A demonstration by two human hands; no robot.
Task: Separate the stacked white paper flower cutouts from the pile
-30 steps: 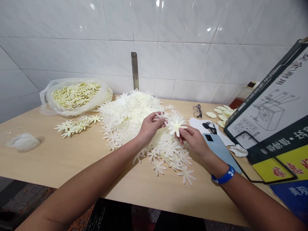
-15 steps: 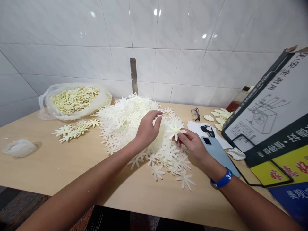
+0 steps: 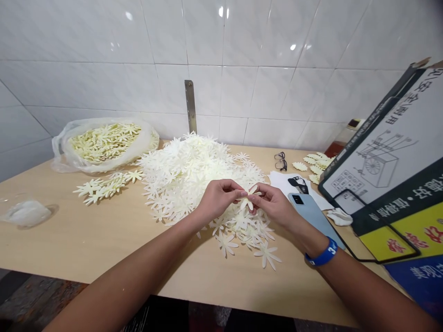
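Between my two hands is a pale flower cutout (image 3: 246, 201) with narrow petals. My right hand (image 3: 272, 201) pinches its right side between thumb and fingers. From the other side, the thumb and fingertips of my left hand (image 3: 221, 198) close on its petals. Right behind and below the hands spreads a big heap of white flower cutouts (image 3: 187, 170). A couple of single white flowers (image 3: 267, 254) lie at the heap's front edge. Whether one or several layers are in my fingers, I cannot tell.
At the left, a plastic bag (image 3: 64, 154) holds yellowish flower cutouts, with a loose row (image 3: 107, 186) before it. On the right are a phone (image 3: 313, 219), glasses (image 3: 281, 161), keys (image 3: 298, 184), yellowish pieces (image 3: 316, 163) and a big printed box (image 3: 384, 161) with a black wire frame.
My left hand has come down and right from above the heap, and its fingers have closed on the flower. My right hand has kept its hold, with the flower slightly lower and turned.
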